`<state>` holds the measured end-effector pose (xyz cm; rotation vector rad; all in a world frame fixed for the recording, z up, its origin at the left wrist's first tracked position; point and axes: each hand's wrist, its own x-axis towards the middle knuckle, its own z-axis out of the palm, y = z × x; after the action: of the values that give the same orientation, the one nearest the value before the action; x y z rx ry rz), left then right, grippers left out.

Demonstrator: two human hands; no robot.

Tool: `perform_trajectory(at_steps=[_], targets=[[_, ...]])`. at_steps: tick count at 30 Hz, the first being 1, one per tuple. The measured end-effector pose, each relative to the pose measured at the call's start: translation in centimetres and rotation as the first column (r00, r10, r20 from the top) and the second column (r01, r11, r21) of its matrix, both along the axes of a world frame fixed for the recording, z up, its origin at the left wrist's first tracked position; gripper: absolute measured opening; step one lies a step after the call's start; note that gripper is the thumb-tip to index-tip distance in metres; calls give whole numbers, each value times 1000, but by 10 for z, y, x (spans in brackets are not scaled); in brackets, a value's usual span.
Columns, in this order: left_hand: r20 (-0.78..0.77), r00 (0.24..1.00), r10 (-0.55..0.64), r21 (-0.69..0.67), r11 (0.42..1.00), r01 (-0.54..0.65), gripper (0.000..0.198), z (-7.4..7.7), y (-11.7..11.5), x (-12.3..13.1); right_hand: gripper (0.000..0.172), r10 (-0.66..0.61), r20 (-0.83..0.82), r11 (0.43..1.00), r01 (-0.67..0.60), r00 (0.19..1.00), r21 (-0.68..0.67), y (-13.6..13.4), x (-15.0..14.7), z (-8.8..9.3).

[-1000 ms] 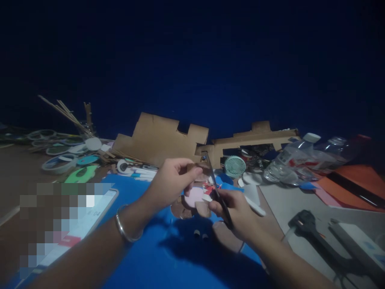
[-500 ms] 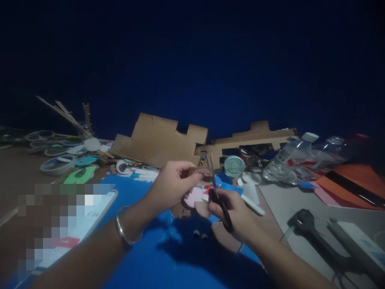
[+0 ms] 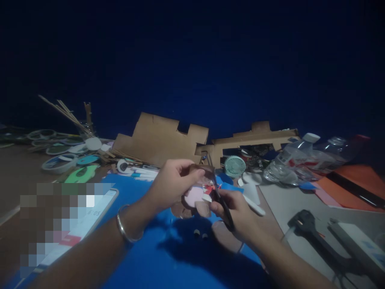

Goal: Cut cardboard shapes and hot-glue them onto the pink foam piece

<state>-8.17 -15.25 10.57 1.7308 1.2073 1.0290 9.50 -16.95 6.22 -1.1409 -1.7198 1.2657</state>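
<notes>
My left hand [image 3: 177, 180] pinches a small brown piece of cardboard [image 3: 207, 173] between thumb and fingers. Black-handled scissors [image 3: 222, 206] are in my right hand [image 3: 236, 212], blades pointing up and away beside the right edge of that piece. I cannot tell how far the blades are apart. Below the hands lie a pale pink round piece [image 3: 194, 197], some red and white scraps and several brown cutouts. A larger brown rounded piece [image 3: 227, 237] rests on the blue mat [image 3: 135, 261], partly under my right hand. Two tiny grey bits sit on the mat in shadow.
Cut cardboard [image 3: 159, 136] stands along the back. A green mini fan [image 3: 235, 165] and plastic bottles [image 3: 288, 158] are at back right. A black glue gun [image 3: 313, 233] lies right, near orange paper [image 3: 357, 182]. Tape rolls [image 3: 58, 163] and a phone [image 3: 99, 216] are on the left.
The left hand and the cardboard piece have shifted slightly against the scissors, whose blades look a little changed in angle. Both hands keep their hold.
</notes>
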Motion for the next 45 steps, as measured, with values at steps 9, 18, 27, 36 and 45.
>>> perform_trajectory(at_steps=[9,18,27,36,45], targets=[[36,999,5,14,1000,-5,25,2,-1,0,43,-15,12,999,15,1000,32,-1,1,-3],[81,997,-8,25,1000,6,26,0,2,-1,45,-22,81,997,16,996,78,1,2,-5],[98,993,66,78,994,-74,30,-3,2,0,46,-33,118,995,22,992,99,1,3,-6],[520,849,92,-191,982,10,25,-32,-1,25,47,-66,35,996,64,997,61,-3,-3,-2],[442,891,103,-97,993,-67,21,-31,-6,24,41,-31,54,997,27,998,78,-3,-3,-8]])
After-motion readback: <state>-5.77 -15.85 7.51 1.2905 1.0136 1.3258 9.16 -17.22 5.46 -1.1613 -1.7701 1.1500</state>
